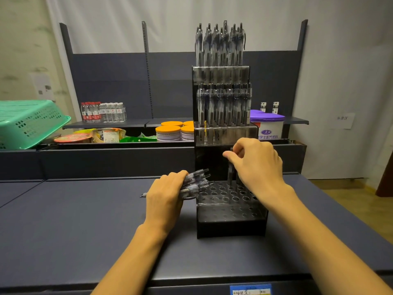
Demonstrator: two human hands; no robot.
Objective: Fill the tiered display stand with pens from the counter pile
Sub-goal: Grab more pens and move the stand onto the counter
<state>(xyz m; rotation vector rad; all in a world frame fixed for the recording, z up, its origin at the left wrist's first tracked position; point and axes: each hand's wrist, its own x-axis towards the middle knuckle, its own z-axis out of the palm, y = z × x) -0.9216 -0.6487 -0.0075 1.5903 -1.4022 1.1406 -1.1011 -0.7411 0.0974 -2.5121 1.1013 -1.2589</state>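
One broad dark blue bench [85, 220] fills the lower part of the view, and behind it runs a dark shelf unit [127, 81] against a pale wall. Next in size, the black tiered display stand [231, 222] rises from the middle of the bench: its top tier and middle tier are packed with upright pens, while the lowest tier, a clear plate of round holes, has only a couple of pens standing at its back right. A green plastic basket [27, 122] lies tilted at the far left, and a white tub with a purple lid [268, 122] sits just right of the stand; orange-lidded tubs [170, 130], snack packets and a row of water bottles [102, 112] crowd the shelves to the left. Of the two hands, the right hand [255, 165] is over the back of the lowest tier, thumb and fingertips pinching the top of an upright pen [230, 173] whose lower end is at the holes. The left hand [165, 194] rests on the bench just left of the stand, fingers curled round a bundle of clear pens [197, 179] whose ends fan out toward the lowest tier, with one tip poking out behind the hand.
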